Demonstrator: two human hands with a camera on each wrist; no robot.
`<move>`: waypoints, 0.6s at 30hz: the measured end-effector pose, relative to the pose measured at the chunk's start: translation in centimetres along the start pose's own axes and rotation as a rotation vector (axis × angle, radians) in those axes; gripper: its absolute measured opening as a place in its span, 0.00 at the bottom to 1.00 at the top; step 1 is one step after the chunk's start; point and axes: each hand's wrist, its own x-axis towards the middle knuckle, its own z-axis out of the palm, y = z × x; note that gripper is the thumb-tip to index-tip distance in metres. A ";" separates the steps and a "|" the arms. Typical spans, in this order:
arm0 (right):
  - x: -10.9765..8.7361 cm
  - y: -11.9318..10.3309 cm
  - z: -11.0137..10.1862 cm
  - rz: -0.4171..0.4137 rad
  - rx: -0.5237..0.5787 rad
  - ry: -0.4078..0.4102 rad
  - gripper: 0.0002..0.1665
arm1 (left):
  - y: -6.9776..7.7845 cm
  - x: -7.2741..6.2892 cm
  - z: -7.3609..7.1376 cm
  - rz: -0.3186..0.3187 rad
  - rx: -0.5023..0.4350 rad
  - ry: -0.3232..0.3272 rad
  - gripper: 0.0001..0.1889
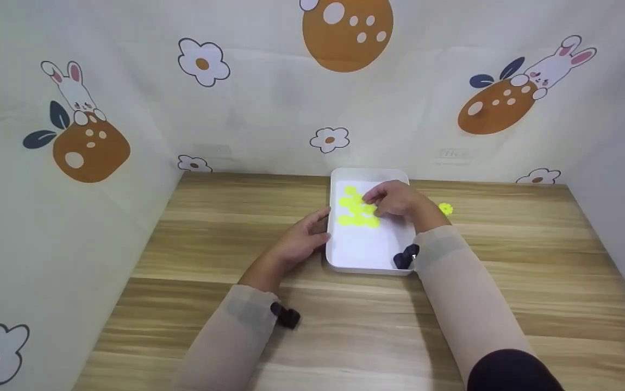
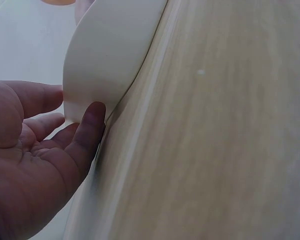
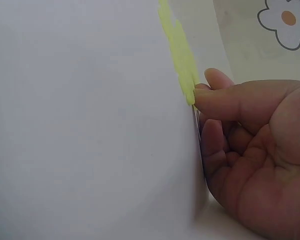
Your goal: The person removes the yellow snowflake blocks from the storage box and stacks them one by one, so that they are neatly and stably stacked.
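Observation:
A white rectangular tray [image 1: 358, 250] lies on the table, with several bright yellow flower-shaped pieces [image 1: 351, 203] grouped in its far half. My left hand [image 1: 300, 241] is at the tray's left side. In the left wrist view, its extended fingertips touch the tray's outer wall [image 2: 107, 55]. Over the tray, my right hand [image 1: 398, 200] has its thumb and fingertips at the right edge of the yellow group. The right wrist view has the thumb [image 3: 225, 102] and a bent finger pinching at a yellow piece [image 3: 190, 95]; its full outline is hidden.
One loose yellow flower [image 1: 445, 209] lies on the wood-grain table [image 1: 530, 260], right of the tray beyond my right wrist. A patterned cloth wall [image 1: 269, 108] stands directly behind the tray. Black wrist cameras [image 1: 286, 316] sit on both sleeves, the right one over the tray's near right corner.

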 end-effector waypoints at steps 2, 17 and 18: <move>-0.1 -0.1 0.0 -0.003 -0.018 0.006 0.25 | -0.1 0.0 0.0 0.003 0.002 -0.001 0.36; 0.0 -0.2 0.1 0.017 -0.048 0.027 0.22 | -0.1 0.1 0.0 0.002 0.004 -0.005 0.36; -0.1 -0.2 0.1 0.020 -0.046 0.029 0.22 | 0.0 0.1 0.0 -0.002 0.005 -0.002 0.36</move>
